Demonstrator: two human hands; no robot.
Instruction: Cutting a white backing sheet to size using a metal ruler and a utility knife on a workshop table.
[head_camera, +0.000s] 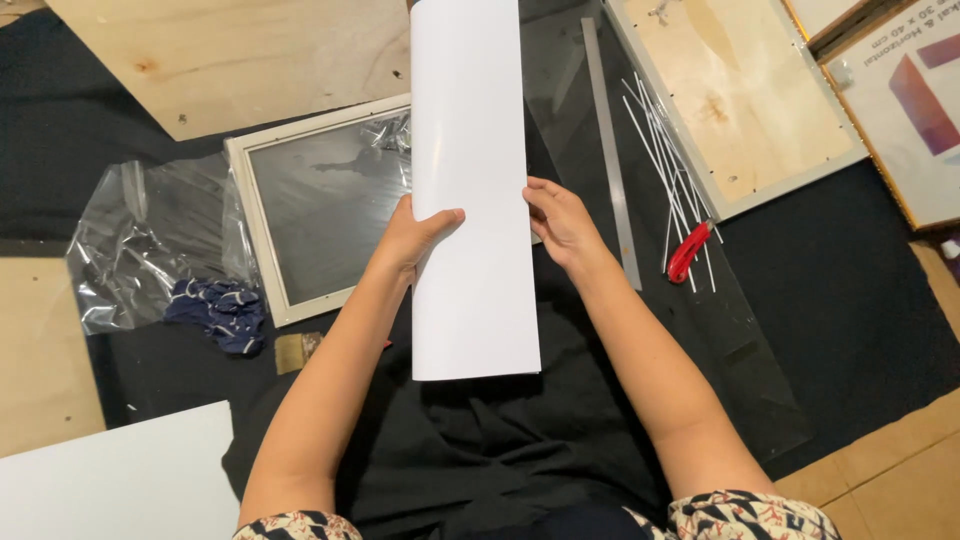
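Spread beneath everything, a matte black cloth (850, 290), creased near the bottom edge. Above it and at centre, a long white sheet (470, 190), smooth, stiff and slightly bowed, held upright-lengthwise by both hands. Clamped on the sheet's left edge, the left hand (415, 235), thumb across the front and fingers hidden behind. Curled on the sheet's right edge, the right hand (560, 222), fingertips on the face, thumb not visible.

Left of the sheet and partly behind it, a rectangular picture frame (262, 232) with a pale painted border and reflective glass. Upper right of the sheet, a second frame (740, 100) lying face down, its plywood back showing grain. Upper left of the sheet, a bare plywood panel (230, 55). Lower left of the sheet, a flat white board (120, 475). Far left of the sheet, crumpled clear plastic wrap (140, 245), glossy and wrinkled. Just right of the sheet, a thin straight metal ruler (610, 150). Beyond the ruler, a loose fan of thin white strips (660, 130). Left of the sheet, below the plastic, a bunched navy patterned rag (218, 312). Right of the sheet, near the strips' lower ends, a small red utility knife (688, 252).
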